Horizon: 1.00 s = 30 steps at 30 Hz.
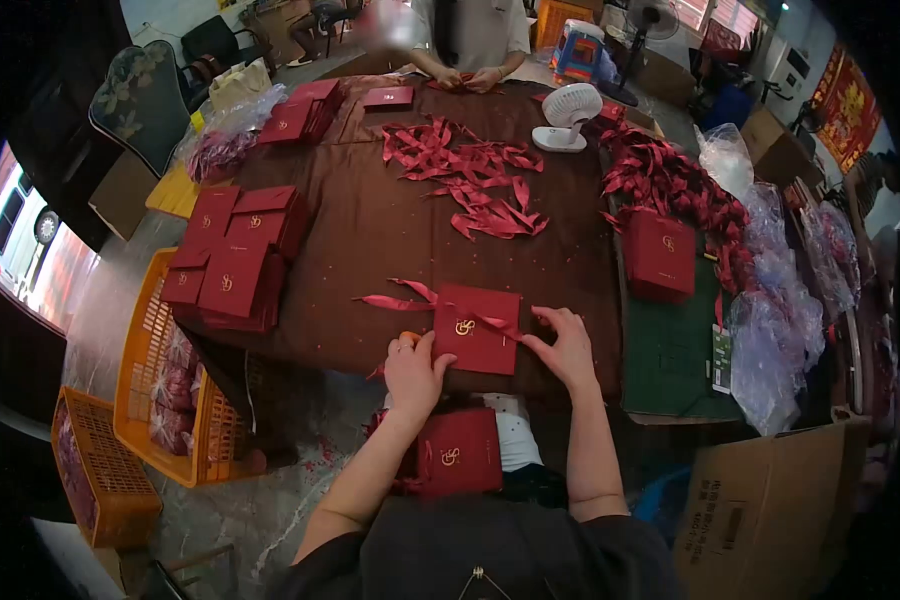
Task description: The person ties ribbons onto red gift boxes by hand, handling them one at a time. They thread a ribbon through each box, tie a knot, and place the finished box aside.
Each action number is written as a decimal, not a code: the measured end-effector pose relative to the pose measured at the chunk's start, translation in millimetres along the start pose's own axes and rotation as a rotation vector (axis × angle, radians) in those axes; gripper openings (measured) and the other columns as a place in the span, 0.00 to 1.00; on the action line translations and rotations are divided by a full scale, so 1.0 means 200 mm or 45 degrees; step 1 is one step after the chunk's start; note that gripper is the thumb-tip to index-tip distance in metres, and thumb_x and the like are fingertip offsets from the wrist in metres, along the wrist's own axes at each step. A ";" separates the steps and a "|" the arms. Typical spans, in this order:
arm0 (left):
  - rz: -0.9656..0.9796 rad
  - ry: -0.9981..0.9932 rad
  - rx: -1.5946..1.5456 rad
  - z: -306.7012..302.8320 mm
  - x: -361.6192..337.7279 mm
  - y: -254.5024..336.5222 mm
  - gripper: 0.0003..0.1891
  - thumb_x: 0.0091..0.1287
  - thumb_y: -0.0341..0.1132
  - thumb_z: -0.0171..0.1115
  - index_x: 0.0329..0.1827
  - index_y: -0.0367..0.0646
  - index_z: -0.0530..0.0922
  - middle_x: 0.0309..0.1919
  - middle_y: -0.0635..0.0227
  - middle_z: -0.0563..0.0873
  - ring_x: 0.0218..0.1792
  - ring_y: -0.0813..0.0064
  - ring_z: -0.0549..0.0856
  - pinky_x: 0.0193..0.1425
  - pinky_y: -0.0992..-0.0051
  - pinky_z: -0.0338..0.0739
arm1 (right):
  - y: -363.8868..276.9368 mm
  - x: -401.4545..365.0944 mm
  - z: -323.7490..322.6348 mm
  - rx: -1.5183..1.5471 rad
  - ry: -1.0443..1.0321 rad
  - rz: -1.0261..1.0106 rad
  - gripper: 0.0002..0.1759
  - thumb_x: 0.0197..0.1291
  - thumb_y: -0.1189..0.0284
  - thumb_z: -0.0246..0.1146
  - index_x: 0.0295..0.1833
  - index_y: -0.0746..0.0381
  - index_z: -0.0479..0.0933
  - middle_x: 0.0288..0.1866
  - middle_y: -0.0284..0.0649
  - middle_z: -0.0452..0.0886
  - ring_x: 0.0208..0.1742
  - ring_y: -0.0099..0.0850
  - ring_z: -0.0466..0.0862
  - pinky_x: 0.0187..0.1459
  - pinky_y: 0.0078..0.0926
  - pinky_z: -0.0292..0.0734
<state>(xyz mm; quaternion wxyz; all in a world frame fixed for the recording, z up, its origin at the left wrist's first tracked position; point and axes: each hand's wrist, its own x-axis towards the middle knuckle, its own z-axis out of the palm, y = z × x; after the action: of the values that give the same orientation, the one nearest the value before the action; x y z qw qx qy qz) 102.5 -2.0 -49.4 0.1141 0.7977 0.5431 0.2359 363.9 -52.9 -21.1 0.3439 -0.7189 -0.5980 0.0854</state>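
Observation:
A red gift bag (477,352) with a gold logo lies flat near the table's front edge. A red ribbon (495,324) crosses its front, and loose ribbon ends (407,297) stretch out to its left. My left hand (415,375) is at the bag's lower left edge, fingers curled and thumb over the front. Something small and orange (410,337) shows by its fingertips. At the right edge, my right hand (567,350) has thumb and fingers apart, the thumb right at the ribbon's end. Another red bag (459,452) rests on my lap.
Stacked red bags (240,255) stand at the left, above orange crates (150,370). A ribbon pile (470,170) covers the table's middle; beyond it a person (470,60) handles red material. A white fan (570,110), a green board (670,350) and a cardboard box (770,500) are to the right.

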 end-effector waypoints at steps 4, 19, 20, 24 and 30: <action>0.039 0.119 0.066 0.03 -0.01 0.00 0.26 0.61 0.51 0.73 0.57 0.44 0.84 0.47 0.58 0.81 0.50 0.54 0.79 0.49 0.58 0.80 | -0.02 -0.06 0.04 -0.029 0.081 -0.107 0.10 0.52 0.65 0.75 0.40 0.56 0.89 0.43 0.37 0.81 0.50 0.40 0.79 0.55 0.37 0.75; 0.040 0.023 0.232 0.01 -0.01 0.03 0.28 0.62 0.53 0.71 0.58 0.43 0.84 0.47 0.58 0.82 0.50 0.56 0.80 0.49 0.59 0.80 | 0.09 -0.08 0.12 0.418 0.312 0.007 0.07 0.70 0.74 0.63 0.50 0.64 0.77 0.40 0.41 0.81 0.41 0.35 0.80 0.44 0.31 0.76; 0.046 0.075 0.216 0.02 -0.01 0.02 0.29 0.62 0.54 0.72 0.60 0.43 0.83 0.48 0.57 0.82 0.50 0.55 0.81 0.49 0.59 0.81 | 0.07 -0.08 0.12 0.418 0.324 0.002 0.07 0.70 0.74 0.63 0.50 0.64 0.77 0.40 0.41 0.81 0.41 0.35 0.80 0.44 0.31 0.76; -0.043 0.047 0.159 0.03 -0.01 0.02 0.31 0.62 0.55 0.71 0.61 0.43 0.79 0.47 0.59 0.82 0.50 0.56 0.81 0.48 0.60 0.81 | 0.03 -0.07 0.13 1.662 0.309 0.435 0.07 0.71 0.78 0.63 0.53 0.62 0.80 0.45 0.31 0.82 0.41 0.20 0.81 0.44 0.18 0.78; -0.032 0.173 0.087 0.04 -0.03 0.04 0.28 0.59 0.49 0.75 0.57 0.43 0.79 0.46 0.58 0.81 0.49 0.53 0.81 0.46 0.59 0.81 | -0.21 0.04 0.15 1.825 0.246 0.181 0.09 0.72 0.80 0.60 0.54 0.65 0.79 0.51 0.37 0.84 0.53 0.24 0.81 0.55 0.20 0.76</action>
<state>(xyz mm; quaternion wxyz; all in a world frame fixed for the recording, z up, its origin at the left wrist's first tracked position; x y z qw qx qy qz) 110.9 -8.7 -54.7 0.0527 0.7765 0.5673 0.2693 316.6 -31.1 -17.1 0.7753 -0.3584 -0.3138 0.4147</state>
